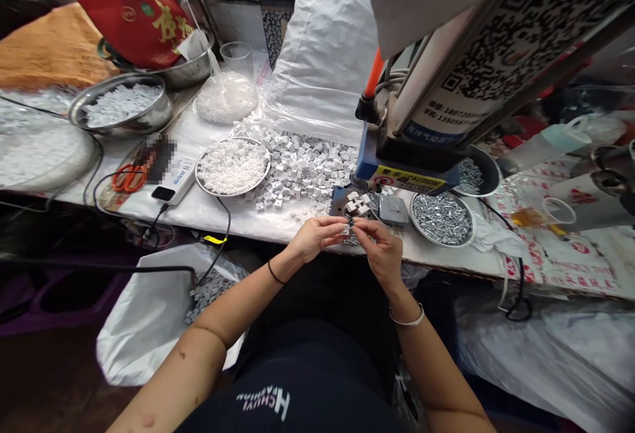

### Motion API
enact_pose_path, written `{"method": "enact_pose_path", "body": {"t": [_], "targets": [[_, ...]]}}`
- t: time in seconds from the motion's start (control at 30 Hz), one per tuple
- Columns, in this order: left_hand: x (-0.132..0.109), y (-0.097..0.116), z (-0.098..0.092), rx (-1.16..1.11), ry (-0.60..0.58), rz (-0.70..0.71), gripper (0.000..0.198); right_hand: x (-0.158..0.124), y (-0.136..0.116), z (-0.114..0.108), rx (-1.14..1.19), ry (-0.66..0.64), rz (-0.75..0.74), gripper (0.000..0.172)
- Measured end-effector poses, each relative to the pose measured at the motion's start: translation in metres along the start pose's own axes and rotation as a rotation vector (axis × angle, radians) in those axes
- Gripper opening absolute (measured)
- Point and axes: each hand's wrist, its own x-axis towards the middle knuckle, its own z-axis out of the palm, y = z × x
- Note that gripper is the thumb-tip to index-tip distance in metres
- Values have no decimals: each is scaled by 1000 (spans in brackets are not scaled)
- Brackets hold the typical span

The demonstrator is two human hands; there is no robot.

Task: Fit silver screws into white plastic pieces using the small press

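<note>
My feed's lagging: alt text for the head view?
The left hand and right hand pinch a small white part above a workbench, beside a blue bench machine and a steel tray of silver screws.

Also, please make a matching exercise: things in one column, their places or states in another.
Things:
1. Left hand
2. Orange-handled scissors
3. Metal tray of silver screws
4. Red bag

Places or states:
A. Right of the blue press base
B. Far left, top of view
C. Pinching a small white piece
D. Left of a white device

Pairs: 1-C, 2-D, 3-A, 4-B
</note>
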Motion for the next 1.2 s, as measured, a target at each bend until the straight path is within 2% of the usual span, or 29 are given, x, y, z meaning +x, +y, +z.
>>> {"method": "enact_pose_path", "body": {"t": [0.13,0.23,0.47,0.63,0.73,0.87,0.93,0.97,1.07,1.13,1.2], "targets": [[2,-11,4,-164,-29,-108,24,2,-6,-5,-172,-114,-165,15],[2,-15,7,-227,25,-143,13,3,-7,-8,-248,-159,-244,19],[-1,-18,12,-245,58,-125,13,-1,9,-11,-222,-182,-413,22],[0,-28,13,-122,44,-14,27,-8,20,-11,-251,-166,-437,23],[3,-27,14,90,58,89,30,-4,19,-14,-260,-125,-397,18],[21,-9,13,461,201,495,21,23,17,-23,-229,1,-208,12],[38,0,12,514,226,645,23,41,19,-26,-208,81,-172,12],[46,3,12,499,189,656,26,49,20,-26,-208,91,-175,11],[66,6,13,411,29,534,35,67,24,-24,-252,30,-201,12],[72,4,14,393,-14,474,39,71,25,-22,-301,-17,-213,13],[73,2,14,411,-16,473,41,72,26,-21,-342,-37,-234,14]]}}
